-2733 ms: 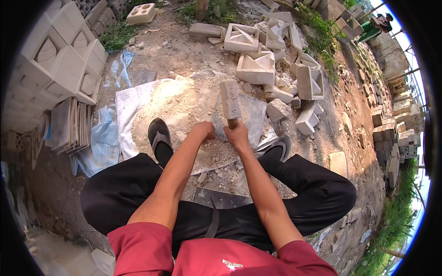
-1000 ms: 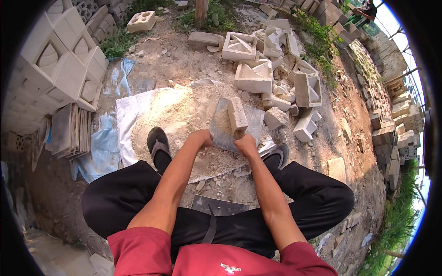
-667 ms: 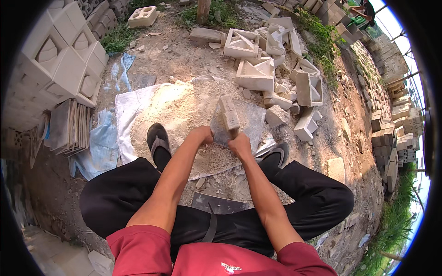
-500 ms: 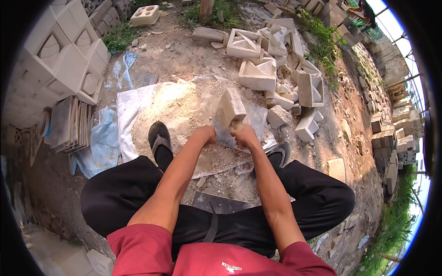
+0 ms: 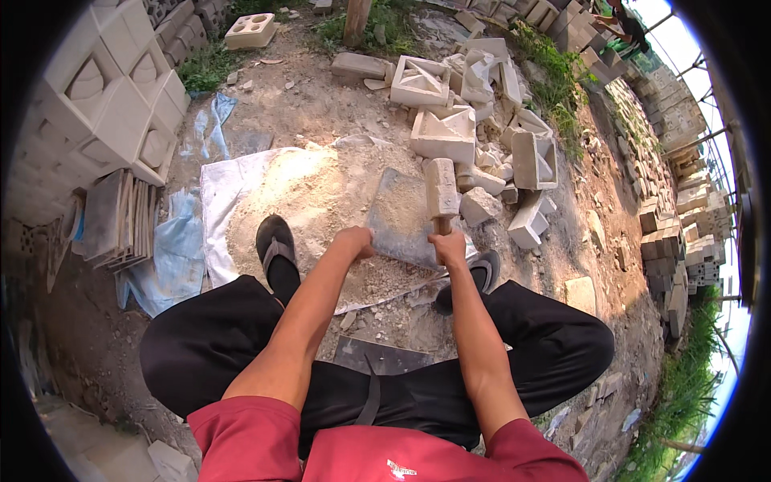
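My right hand (image 5: 448,247) is wrapped round the short handle of a mallet (image 5: 441,186) with a dusty, block-shaped pale head. The mallet head is up over the right side of a flat grey slab (image 5: 387,229). Pale crumbs and powder (image 5: 400,201) lie on that slab. At the slab's left near edge is my left hand (image 5: 353,243), closed in a fist; what its fingers hold is hidden. Under the slab spreads a white sheet (image 5: 218,210), heaped with crushed pale material (image 5: 301,185).
Broken moulded blocks (image 5: 444,135) pile up beyond the slab to the right. Stacked pale blocks (image 5: 112,104) and upright thin boards (image 5: 120,217) stand at left, beside blue plastic sheeting (image 5: 178,253). A dark plate (image 5: 377,355) lies between my legs. Another person (image 5: 630,30) is at the far right.
The mallet has swung to the right and turned, baring the powder on the slab. My right hand moved right with it; my left hand stays by the slab's edge.
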### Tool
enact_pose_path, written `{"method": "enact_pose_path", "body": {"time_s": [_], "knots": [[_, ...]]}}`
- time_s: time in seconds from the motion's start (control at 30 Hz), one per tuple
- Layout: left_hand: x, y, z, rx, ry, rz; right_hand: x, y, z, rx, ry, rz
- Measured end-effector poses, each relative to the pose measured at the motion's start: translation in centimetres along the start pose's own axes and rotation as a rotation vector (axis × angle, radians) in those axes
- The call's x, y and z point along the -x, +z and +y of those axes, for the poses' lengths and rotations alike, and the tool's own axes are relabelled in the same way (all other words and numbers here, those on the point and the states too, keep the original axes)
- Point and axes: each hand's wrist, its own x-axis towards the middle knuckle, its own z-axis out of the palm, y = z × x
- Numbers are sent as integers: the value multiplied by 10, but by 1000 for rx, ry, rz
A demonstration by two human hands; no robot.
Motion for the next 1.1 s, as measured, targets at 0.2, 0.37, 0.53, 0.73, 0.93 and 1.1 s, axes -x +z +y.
{"method": "enact_pose_path", "body": {"time_s": [0.2,0.37,0.53,0.73,0.93,1.1], "knots": [[10,12,-11,-12,-12,6,-51,-40,-18,-327,276,-111],[18,12,-2,-158,-17,-40,-66,-23,-4,-384,271,-137],[33,21,3,-159,-57,-67,-71,-19,2,-201,190,-166],[14,49,-5,-98,-62,25,-72,-38,-35,-562,153,-59],[8,33,-30,-79,22,-7,-9,-60,-127,-637,-114,-48],[20,19,-17,92,16,-128,25,-48,-159,-276,-408,-109]]}}
